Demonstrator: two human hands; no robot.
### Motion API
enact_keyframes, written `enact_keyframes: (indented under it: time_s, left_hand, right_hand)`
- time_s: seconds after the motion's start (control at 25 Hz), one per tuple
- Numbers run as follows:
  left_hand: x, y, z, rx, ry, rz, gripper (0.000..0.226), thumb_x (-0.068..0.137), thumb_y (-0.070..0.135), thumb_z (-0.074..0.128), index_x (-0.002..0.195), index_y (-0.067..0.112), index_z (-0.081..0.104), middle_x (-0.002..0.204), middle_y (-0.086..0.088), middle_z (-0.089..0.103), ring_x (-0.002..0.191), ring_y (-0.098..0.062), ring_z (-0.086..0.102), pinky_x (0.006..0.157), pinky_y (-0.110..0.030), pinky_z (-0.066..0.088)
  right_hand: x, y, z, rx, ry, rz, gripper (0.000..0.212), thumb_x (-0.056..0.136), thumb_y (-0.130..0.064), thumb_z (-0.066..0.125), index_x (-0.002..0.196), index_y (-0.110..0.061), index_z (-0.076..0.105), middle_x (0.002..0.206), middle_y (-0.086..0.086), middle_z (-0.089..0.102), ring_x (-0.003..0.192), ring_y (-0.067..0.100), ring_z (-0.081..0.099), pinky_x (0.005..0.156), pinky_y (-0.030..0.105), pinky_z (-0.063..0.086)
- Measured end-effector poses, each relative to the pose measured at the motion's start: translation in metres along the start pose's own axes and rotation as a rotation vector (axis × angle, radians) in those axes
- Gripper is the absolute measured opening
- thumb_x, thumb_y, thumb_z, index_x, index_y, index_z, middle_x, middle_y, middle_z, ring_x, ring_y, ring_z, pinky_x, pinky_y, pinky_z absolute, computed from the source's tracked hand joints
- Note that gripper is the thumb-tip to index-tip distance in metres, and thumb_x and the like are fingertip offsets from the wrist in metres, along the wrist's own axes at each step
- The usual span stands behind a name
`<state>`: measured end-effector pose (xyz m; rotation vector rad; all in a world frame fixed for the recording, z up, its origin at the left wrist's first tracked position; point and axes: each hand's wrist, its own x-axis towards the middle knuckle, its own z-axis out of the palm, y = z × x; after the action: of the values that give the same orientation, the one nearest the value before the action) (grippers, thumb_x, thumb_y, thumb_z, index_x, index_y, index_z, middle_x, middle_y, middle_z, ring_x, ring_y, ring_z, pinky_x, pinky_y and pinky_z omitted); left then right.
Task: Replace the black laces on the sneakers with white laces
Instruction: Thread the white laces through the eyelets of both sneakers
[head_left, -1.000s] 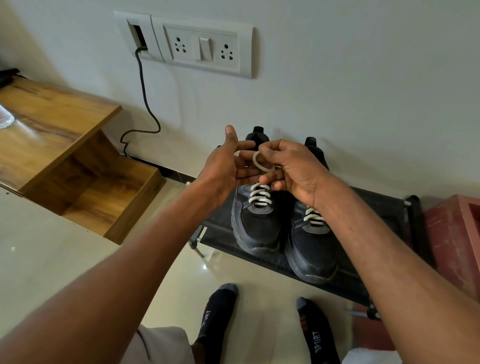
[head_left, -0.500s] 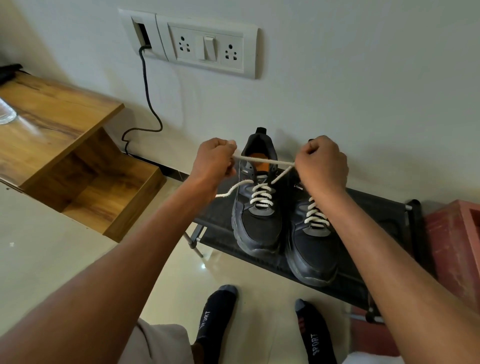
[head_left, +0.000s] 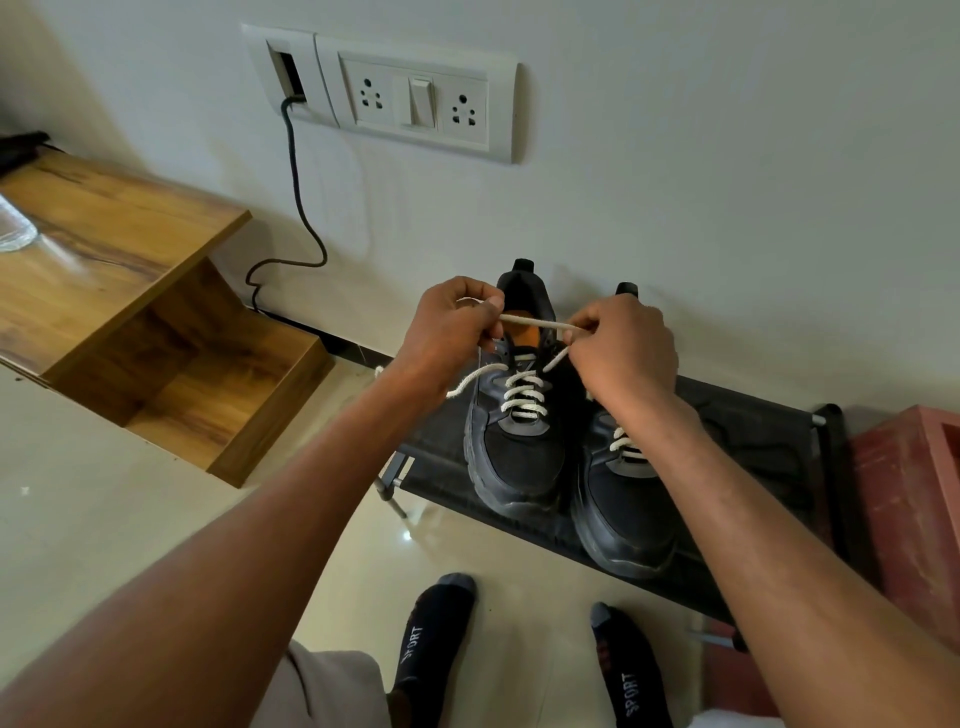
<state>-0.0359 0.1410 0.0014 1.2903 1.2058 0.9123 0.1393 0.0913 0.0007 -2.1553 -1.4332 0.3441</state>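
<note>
Two black sneakers stand side by side on a low black rack (head_left: 753, 431), toes toward me. The left sneaker (head_left: 519, 457) carries a white lace (head_left: 524, 400) through its eyelets. My left hand (head_left: 447, 332) and my right hand (head_left: 623, 348) each grip one end of that lace above the shoe's tongue, with a taut stretch of lace running between them. A loose tail hangs below my left hand. The right sneaker (head_left: 623, 514) also shows white lacing, partly hidden under my right wrist.
A wooden stepped shelf (head_left: 130, 291) stands at the left. A switch and socket panel (head_left: 415, 98) sits on the wall with a black cable (head_left: 296, 208) hanging down. A red box (head_left: 909, 493) is at the right. My socked feet (head_left: 431, 639) stand on the tiled floor.
My hands went from forming a loop together above the left sneaker to pulling apart into fists. The lace is now stretched tight between them.
</note>
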Motion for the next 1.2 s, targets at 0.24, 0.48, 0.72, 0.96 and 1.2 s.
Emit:
enact_keyframes:
  time_s: [0.24, 0.48, 0.72, 0.96, 1.2]
  left_hand:
    - [0.0, -0.001, 0.005, -0.067, -0.021, -0.019, 0.022, 0.098, 0.01, 0.071, 0.104, -0.01, 0.065, 0.073, -0.017, 0.066, 0.056, -0.021, 0.06, 0.053, -0.026, 0.052]
    - [0.0, -0.007, 0.002, -0.002, -0.041, -0.011, 0.019, 0.095, 0.011, 0.075, 0.101, -0.008, 0.071, 0.084, -0.023, 0.076, 0.067, -0.027, 0.069, 0.06, -0.029, 0.06]
    - [0.004, -0.014, -0.001, 0.102, 0.011, 0.02, 0.007, 0.098, 0.003, 0.068, 0.097, -0.003, 0.072, 0.078, -0.022, 0.075, 0.066, -0.028, 0.071, 0.061, -0.031, 0.058]
    - [0.006, -0.017, -0.002, 0.142, -0.049, 0.06, 0.011, 0.099, -0.001, 0.063, 0.095, 0.002, 0.073, 0.075, -0.015, 0.075, 0.065, -0.023, 0.072, 0.062, -0.029, 0.057]
    - [0.006, -0.025, 0.0, 0.817, -0.063, 0.27, 0.05, 0.088, -0.002, 0.063, 0.115, 0.038, 0.076, 0.11, 0.006, 0.058, 0.094, -0.013, 0.056, 0.065, -0.016, 0.037]
  right_hand:
    - [-0.003, -0.012, 0.013, 0.347, -0.122, -0.143, 0.021, 0.091, -0.021, 0.081, 0.11, -0.029, 0.08, 0.094, -0.01, 0.076, 0.087, 0.005, 0.072, 0.078, 0.027, 0.059]
    - [-0.002, -0.014, 0.016, 0.307, -0.143, -0.195, 0.018, 0.094, -0.019, 0.076, 0.107, -0.031, 0.08, 0.072, -0.017, 0.064, 0.068, -0.001, 0.061, 0.064, 0.019, 0.046]
    - [-0.003, -0.01, 0.018, 0.073, -0.097, -0.14, 0.021, 0.096, -0.019, 0.065, 0.106, -0.029, 0.082, 0.078, -0.01, 0.069, 0.067, 0.009, 0.063, 0.055, 0.021, 0.042]
    - [-0.008, -0.011, 0.017, 0.001, -0.148, -0.161, 0.014, 0.095, -0.037, 0.075, 0.107, -0.036, 0.081, 0.096, -0.009, 0.076, 0.084, 0.014, 0.07, 0.069, 0.028, 0.056]
    - [-0.007, -0.011, 0.017, -0.076, -0.092, -0.161, 0.018, 0.098, -0.028, 0.069, 0.109, -0.036, 0.081, 0.093, -0.006, 0.077, 0.076, 0.017, 0.069, 0.067, 0.031, 0.059]
